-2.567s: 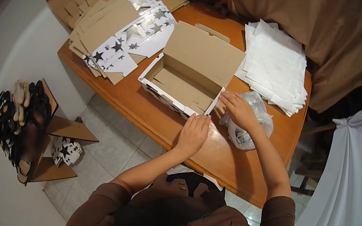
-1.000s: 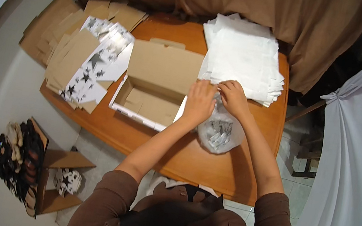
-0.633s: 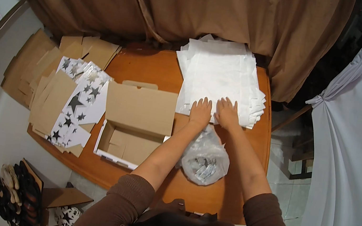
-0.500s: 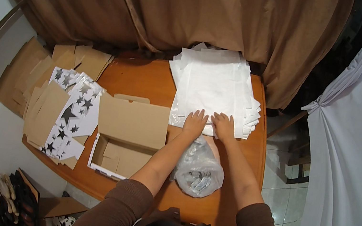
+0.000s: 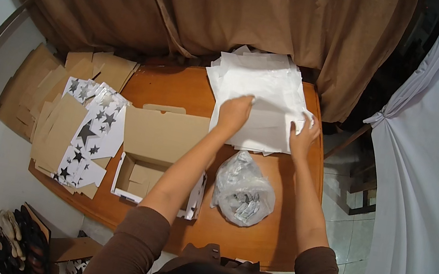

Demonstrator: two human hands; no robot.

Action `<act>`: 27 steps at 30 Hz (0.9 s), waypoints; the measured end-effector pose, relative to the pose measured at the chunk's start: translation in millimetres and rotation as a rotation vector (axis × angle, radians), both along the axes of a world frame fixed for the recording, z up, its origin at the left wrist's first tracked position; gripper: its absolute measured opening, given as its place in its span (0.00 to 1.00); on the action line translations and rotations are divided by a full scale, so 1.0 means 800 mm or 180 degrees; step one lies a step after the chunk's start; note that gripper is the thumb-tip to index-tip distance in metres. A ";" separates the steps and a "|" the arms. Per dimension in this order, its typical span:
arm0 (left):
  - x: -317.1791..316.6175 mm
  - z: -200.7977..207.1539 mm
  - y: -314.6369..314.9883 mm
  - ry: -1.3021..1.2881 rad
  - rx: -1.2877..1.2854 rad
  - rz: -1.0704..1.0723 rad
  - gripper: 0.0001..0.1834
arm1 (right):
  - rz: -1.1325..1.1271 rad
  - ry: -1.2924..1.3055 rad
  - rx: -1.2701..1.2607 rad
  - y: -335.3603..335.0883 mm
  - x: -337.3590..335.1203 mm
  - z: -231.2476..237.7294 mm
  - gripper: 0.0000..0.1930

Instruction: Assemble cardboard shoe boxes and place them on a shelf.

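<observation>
A stack of thin white paper sheets lies at the far right of the table. Over its left part, my left hand is closed, pinching the top sheet between thumb and fingers. My right hand grips that sheet at the stack's right edge, fingers curled and thumb on the near side. The sheet looks slightly raised between the hands. Nearer to me, between my forearms, sits a translucent plastic bag with small silvery packets in its opening. Left of it stands an open cardboard box, its lid tilted back.
Flat cardboard pieces and white star-printed cardboard are piled on the table's left side. A brown curtain hangs behind the table. White cloth hangs at right. Shoes stand low at left.
Both hands were lying flat with spread fingers on the stack's near edge. They have moved farther in and apart, and now hold the top sheet.
</observation>
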State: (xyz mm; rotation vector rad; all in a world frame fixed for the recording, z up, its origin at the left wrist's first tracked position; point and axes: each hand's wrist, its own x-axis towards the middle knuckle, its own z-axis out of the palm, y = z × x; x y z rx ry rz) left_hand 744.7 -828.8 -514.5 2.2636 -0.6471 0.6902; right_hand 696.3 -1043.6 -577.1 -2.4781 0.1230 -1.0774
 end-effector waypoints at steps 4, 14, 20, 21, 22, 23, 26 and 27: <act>0.007 0.063 0.050 0.0541 -0.0805 0.0230 0.14 | 0.0187 0.0132 0.0998 0.003 -0.007 0.013 0.29; -0.083 0.043 0.247 0.2343 -0.3512 -0.0214 0.15 | 0.2293 0.0818 0.4541 0.088 -0.046 0.056 0.45; -0.173 0.001 0.356 0.2530 -0.2732 0.0434 0.16 | 0.2208 0.1523 0.4143 0.166 -0.092 0.052 0.17; -0.188 0.000 0.378 0.2546 -0.2725 0.0455 0.16 | 0.2204 0.1544 0.4160 0.178 -0.102 0.051 0.17; -0.200 -0.001 0.401 0.2602 -0.2212 0.0625 0.16 | 0.1961 0.1726 0.3549 0.189 -0.112 0.048 0.16; -0.212 -0.004 0.418 0.2652 -0.1692 0.0780 0.16 | 0.1711 0.1891 0.2936 0.200 -0.124 0.045 0.15; -0.229 -0.032 0.459 0.2683 -0.1879 0.0658 0.16 | 0.1606 0.1462 0.2622 0.231 -0.158 0.014 0.16; -0.229 -0.046 0.474 0.2658 -0.1804 0.0554 0.16 | 0.1456 0.1387 0.2184 0.237 -0.166 -0.001 0.17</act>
